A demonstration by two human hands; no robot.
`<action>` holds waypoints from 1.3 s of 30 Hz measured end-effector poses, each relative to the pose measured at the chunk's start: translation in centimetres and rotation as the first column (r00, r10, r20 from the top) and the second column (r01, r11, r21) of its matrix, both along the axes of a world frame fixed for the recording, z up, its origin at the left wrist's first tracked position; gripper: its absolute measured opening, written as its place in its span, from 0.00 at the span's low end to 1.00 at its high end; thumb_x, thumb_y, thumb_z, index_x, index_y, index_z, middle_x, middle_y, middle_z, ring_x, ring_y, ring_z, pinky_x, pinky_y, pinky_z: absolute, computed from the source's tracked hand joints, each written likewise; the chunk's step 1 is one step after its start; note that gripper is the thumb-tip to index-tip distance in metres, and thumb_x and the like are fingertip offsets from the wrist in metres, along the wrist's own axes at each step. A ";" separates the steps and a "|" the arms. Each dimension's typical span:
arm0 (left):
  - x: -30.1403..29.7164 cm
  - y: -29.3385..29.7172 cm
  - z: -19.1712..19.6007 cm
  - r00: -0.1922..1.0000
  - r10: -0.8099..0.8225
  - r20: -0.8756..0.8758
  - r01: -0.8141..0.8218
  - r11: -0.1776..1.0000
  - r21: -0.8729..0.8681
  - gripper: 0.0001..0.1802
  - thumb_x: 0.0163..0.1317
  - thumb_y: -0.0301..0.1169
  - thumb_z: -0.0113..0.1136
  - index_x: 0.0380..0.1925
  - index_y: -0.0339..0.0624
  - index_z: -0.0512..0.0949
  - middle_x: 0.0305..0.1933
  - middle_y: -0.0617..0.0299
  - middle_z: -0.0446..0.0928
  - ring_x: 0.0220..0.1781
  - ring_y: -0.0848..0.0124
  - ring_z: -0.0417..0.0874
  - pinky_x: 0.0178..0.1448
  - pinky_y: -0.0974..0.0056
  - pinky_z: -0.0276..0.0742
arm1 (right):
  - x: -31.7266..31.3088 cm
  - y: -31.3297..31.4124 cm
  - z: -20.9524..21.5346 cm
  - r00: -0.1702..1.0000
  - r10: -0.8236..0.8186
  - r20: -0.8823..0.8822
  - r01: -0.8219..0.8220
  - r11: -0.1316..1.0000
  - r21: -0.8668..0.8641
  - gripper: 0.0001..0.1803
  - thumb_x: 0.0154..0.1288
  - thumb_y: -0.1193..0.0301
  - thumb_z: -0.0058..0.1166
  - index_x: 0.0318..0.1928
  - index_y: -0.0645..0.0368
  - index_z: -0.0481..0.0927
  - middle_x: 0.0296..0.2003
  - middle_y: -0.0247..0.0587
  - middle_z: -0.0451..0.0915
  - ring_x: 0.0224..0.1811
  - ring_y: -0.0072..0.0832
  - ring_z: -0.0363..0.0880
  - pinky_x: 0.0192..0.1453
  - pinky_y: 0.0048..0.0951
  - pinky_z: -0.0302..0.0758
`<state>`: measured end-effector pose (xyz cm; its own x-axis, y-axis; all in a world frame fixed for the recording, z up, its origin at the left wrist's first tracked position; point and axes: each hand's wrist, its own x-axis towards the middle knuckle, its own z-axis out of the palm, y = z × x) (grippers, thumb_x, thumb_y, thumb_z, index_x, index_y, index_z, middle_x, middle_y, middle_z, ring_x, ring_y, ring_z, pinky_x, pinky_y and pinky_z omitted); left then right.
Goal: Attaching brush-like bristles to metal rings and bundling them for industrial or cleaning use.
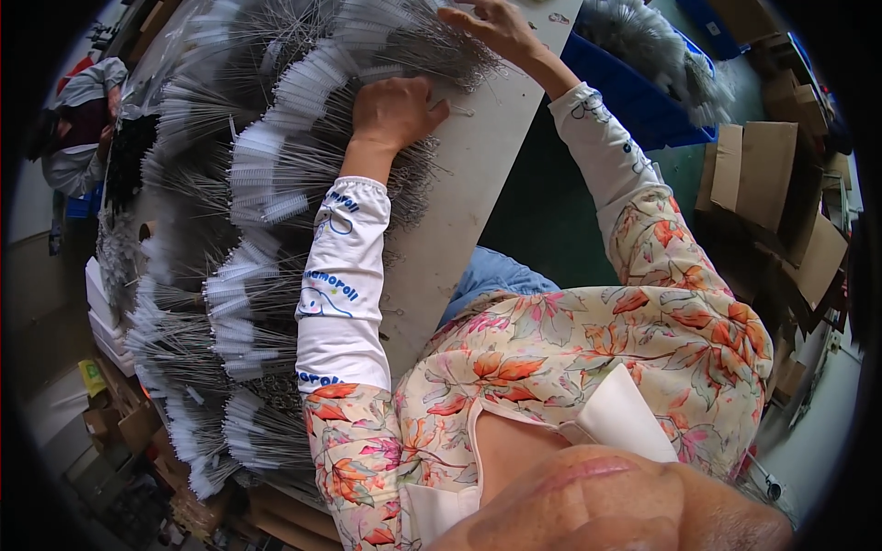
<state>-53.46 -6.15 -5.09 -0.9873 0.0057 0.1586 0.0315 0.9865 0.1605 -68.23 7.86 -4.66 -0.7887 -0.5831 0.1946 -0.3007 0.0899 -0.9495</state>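
Long rows of thin wire brushes with white bristles (pixel 253 174) lie piled over the left side of a pale table. Their bare wire stems point right and end in small loops. My left hand (pixel 395 115) rests on the stems near the table's middle, its fingers curled down and its thumb sticking out to the right. What those fingers hold, if anything, is hidden. Farther away, my right hand (pixel 501 28) reaches over the looped wire ends (pixel 464 60) at the top of the view. Its visible fingers are stretched out and apart, partly cut off by the edge.
The pale table's (pixel 432 257) right edge runs beside my body. To the right stands a blue crate (pixel 606 101) of more brushes, with open cardboard boxes (pixel 767 174) beyond it. Another person (pixel 83 129) is at the far left. Cartons (pixel 119 422) are stacked at lower left.
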 end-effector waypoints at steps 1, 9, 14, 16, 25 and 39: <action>0.0 0.1 -0.1 1.000 -0.002 0.000 0.002 1.000 -0.001 0.17 0.52 0.51 0.60 0.25 0.50 0.81 0.26 0.56 0.81 0.30 0.58 0.84 0.36 0.57 0.79 | -0.1 1.0 0.7 0.978 -0.105 -0.179 0.124 0.987 0.099 0.21 0.61 0.59 0.59 0.48 0.60 0.77 0.27 0.35 0.80 0.27 0.22 0.76 0.31 0.25 0.73; 0.2 0.2 0.3 0.999 -0.024 -0.022 0.024 1.000 0.016 0.15 0.52 0.48 0.60 0.22 0.49 0.80 0.22 0.60 0.80 0.26 0.62 0.83 0.33 0.61 0.79 | 2.8 -0.4 2.4 0.812 -0.186 -0.553 0.201 0.979 -0.035 0.08 0.53 0.68 0.63 0.31 0.57 0.82 0.23 0.37 0.76 0.26 0.26 0.75 0.30 0.29 0.70; 0.5 -0.2 0.8 0.997 -0.047 -0.066 0.061 0.970 0.234 0.13 0.53 0.45 0.61 0.23 0.48 0.81 0.22 0.62 0.80 0.25 0.65 0.83 0.32 0.63 0.78 | 2.4 0.2 1.8 0.699 -0.399 -0.593 0.496 0.868 0.001 0.08 0.55 0.68 0.60 0.26 0.59 0.78 0.27 0.46 0.77 0.31 0.43 0.77 0.35 0.36 0.73; 0.6 -0.3 1.2 0.996 -0.039 -0.077 0.063 0.939 0.337 0.12 0.53 0.44 0.62 0.24 0.48 0.81 0.22 0.62 0.80 0.25 0.66 0.83 0.31 0.64 0.78 | 0.8 2.8 1.0 0.706 -0.373 -0.602 0.599 0.767 0.228 0.31 0.63 0.45 0.47 0.18 0.60 0.80 0.18 0.42 0.78 0.23 0.32 0.80 0.30 0.33 0.73; 0.1 -0.6 1.8 0.998 -0.049 -0.034 0.058 0.919 0.390 0.09 0.56 0.37 0.61 0.26 0.44 0.81 0.25 0.63 0.81 0.27 0.72 0.83 0.33 0.69 0.77 | -2.1 6.5 -6.1 0.751 -0.373 -0.544 0.564 0.791 0.237 0.21 0.66 0.54 0.46 0.28 0.57 0.80 0.21 0.42 0.81 0.29 0.39 0.82 0.39 0.36 0.78; -1.7 -1.9 3.6 0.952 0.306 -0.030 -0.023 0.168 0.986 0.28 0.65 0.25 0.48 0.60 0.35 0.48 0.45 0.43 0.75 0.36 0.59 0.84 0.36 0.59 0.86 | -4.1 0.4 -1.4 0.598 -0.329 -0.731 0.361 0.925 -0.121 0.05 0.59 0.71 0.54 0.31 0.59 0.76 0.28 0.48 0.76 0.31 0.45 0.76 0.36 0.40 0.73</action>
<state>-55.18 -8.09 -1.51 -0.8910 -0.4498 0.0616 0.0564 0.0251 0.9981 -72.33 8.25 -6.09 -0.5426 -0.3168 0.7780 -0.8271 0.3634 -0.4288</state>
